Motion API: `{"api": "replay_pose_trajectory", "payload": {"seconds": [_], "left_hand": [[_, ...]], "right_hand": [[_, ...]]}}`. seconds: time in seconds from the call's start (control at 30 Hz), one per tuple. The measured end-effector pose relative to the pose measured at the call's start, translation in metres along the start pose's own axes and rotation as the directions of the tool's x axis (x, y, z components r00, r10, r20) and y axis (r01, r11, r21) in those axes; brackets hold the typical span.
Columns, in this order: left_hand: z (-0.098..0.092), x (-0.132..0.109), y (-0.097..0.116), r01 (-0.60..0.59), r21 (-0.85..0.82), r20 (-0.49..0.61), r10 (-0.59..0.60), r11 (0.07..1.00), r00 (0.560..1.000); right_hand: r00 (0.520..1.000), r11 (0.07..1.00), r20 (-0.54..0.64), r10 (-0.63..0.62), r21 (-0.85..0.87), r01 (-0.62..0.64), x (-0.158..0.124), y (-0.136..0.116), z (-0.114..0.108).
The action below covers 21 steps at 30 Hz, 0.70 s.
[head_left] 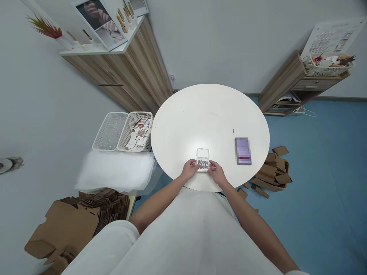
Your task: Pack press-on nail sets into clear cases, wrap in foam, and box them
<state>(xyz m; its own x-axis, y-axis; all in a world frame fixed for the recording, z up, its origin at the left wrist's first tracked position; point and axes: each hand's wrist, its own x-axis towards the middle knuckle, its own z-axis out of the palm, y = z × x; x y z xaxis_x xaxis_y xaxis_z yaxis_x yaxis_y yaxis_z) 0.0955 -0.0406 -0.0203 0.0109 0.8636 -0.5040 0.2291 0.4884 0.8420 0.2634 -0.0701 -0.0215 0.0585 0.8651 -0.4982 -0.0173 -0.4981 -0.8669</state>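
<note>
Lower centre of the frame, near rim of the white counter (212, 114): open clear case (203, 160), long axis running up-frame, between left hand (189, 169) and right hand (218, 173); each grips one side, neither nearer.

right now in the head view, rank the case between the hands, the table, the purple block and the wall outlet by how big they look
1. Table
2. Purple block
3. Case, counting its open lid
4. Wall outlet
</note>
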Motion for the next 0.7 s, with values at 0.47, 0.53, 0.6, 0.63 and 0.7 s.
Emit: {"api": "replay_pose_trajectory", "payload": {"seconds": [0.47, 0.53, 0.6, 0.63, 0.7], "left_hand": [[-0.002, -0.011, 0.01, -0.014, -0.044, 0.015, 0.015, 0.999, 1.0], [-0.004, -0.014, 0.013, -0.012, -0.055, 0.036, 0.014, 0.998, 0.999], [-0.006, -0.018, 0.017, -0.001, -0.072, 0.071, 0.006, 0.997, 0.997], [-0.008, -0.02, 0.019, 0.01, -0.082, 0.097, -0.002, 0.997, 0.995], [-0.011, -0.023, 0.022, 0.038, -0.101, 0.157, -0.021, 0.994, 0.987]], "right_hand": [[0.995, 0.989, 0.062, -0.081, 0.129, 0.072, -0.02, 0.002, 0.001], [0.994, 0.986, 0.064, -0.083, 0.151, 0.073, -0.022, 0.001, 0.0], [0.994, 0.982, 0.06, -0.087, 0.17, 0.076, -0.024, -0.001, -0.002], [0.995, 0.981, 0.054, -0.088, 0.18, 0.077, -0.026, -0.002, -0.003], [0.995, 0.977, 0.042, -0.09, 0.198, 0.08, -0.029, -0.005, -0.005]]}}
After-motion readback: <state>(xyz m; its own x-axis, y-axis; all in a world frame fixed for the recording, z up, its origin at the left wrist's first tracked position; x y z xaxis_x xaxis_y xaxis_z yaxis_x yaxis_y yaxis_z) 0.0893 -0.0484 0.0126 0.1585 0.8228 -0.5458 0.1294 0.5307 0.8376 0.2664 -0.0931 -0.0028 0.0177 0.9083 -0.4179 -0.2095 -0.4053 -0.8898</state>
